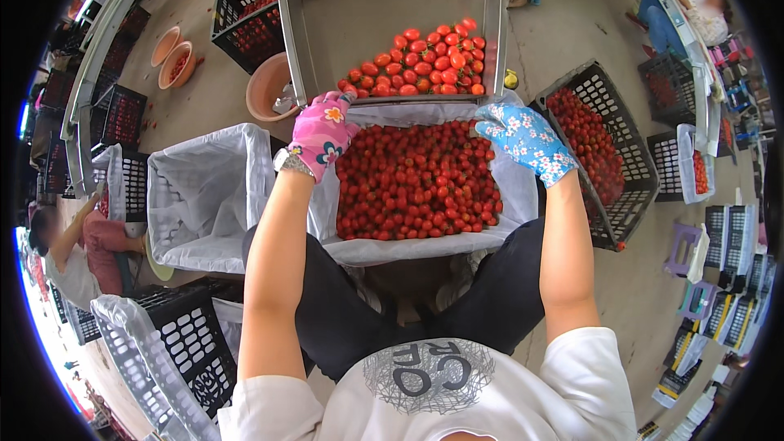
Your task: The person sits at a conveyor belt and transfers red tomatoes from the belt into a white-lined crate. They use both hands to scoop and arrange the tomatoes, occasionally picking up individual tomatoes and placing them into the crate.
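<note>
A metal chute tray [392, 6] with raised side walls slopes towards me, with small red tomatoes [429, 61] piled at its lower right end and more dropping in at the top. Below its lip stands a crate lined with a white sheet [517, 208], filled with small red tomatoes [416, 184]. My left hand [324, 131], in a pink flowered glove, rests at the tray's lower left corner, fingertips by the lip. My right hand [523, 138], in a blue flowered glove, is at the crate's upper right corner, fingers bent at the liner; whether it grips the liner is unclear.
A lined crate [208, 196] stands left; a tilted black crate of tomatoes [612, 153] stands right. An orange tub [266, 89] and a black crate [245, 18] flank the tray's left side. Another lined crate [177, 343] is lower left. Other people sit at far left and upper right.
</note>
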Demonstrator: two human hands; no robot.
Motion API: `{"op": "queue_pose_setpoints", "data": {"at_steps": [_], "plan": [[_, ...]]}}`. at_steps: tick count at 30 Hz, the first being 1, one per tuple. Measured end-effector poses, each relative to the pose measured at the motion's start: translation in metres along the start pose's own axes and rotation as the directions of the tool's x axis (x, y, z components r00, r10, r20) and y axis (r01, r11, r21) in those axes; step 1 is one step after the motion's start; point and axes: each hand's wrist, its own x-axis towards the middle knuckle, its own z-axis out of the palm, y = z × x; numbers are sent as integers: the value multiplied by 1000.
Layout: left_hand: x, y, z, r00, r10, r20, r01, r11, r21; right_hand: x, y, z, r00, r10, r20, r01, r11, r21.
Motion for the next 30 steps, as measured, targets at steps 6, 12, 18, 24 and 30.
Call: {"op": "queue_pose_setpoints", "data": {"at_steps": [6,12,18,24,30], "plan": [[-1,21,2,991,-59,-119,74,990,119,11,-14,10,994,-48,103,55,996,-72],[6,29,4,994,-113,9,112,990,81,15,-23,40,989,-90,118,83,995,62],[6,34,17,993,-119,-19,120,983,140,27,-29,54,970,-196,-142,195,981,-22],[-1,51,31,983,-184,21,176,963,203,31,-27,74,981,18,191,-13,1000,-28],[-17,63,26,995,-98,-19,99,995,29,27,-33,86,993,11,114,-9,1000,-13]]}}
